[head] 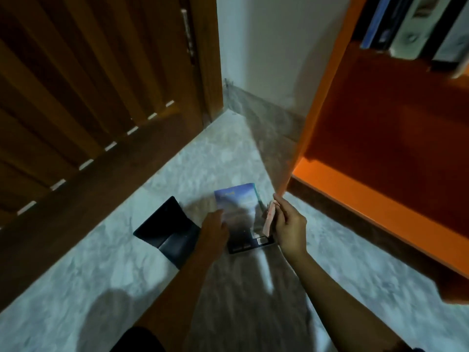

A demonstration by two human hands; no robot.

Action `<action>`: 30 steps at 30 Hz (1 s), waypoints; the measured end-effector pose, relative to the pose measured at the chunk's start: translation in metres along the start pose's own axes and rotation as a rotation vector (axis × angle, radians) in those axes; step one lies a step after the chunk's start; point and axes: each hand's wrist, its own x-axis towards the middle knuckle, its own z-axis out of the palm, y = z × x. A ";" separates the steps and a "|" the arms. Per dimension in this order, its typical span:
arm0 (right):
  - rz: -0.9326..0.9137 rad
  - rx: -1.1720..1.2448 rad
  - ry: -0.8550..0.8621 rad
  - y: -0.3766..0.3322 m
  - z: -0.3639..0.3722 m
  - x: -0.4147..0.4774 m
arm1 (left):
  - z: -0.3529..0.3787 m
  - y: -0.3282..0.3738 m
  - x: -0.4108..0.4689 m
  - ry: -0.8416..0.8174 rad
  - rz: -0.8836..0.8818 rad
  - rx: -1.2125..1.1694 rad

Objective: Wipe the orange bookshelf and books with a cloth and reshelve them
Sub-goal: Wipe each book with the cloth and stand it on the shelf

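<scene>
**Two books on the floor beside the orange bookshelf**

At far left stands a brown slatted wooden door (83, 85), with pale wall (266, 47) showing beyond its frame. Below it spreads a mottled grey marble floor (101, 262).

On the floor, left of centre, lies a dark navy book (165, 229), flat and turned at an angle. Just beside it to the right lies a blue book (241, 207) with a sky-like cover and a barcode near its lower corner; the picture is blurred, so its title cannot be read.

The left hand (213, 229) reaches down between the two books, its fingers (219, 213) spread loosely and resting on the blue book's left edge; whether they actually grip it cannot be told through the blur.

The right hand (289, 224) hovers at the blue book's right edge, fingers closed around a small pinkish cloth (269, 219), which hangs down from the pinch, over the cover.

To the right rises the orange bookshelf (368, 194), its lower compartment open and dark inside, its base board bright orange. In the upper compartment, at top right, several books (406, 26) stand upright, spines blurred.
</scene>
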 end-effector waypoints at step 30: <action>0.019 -0.448 -0.253 0.112 0.066 -0.007 | 0.070 -0.031 0.053 0.193 -0.154 -0.662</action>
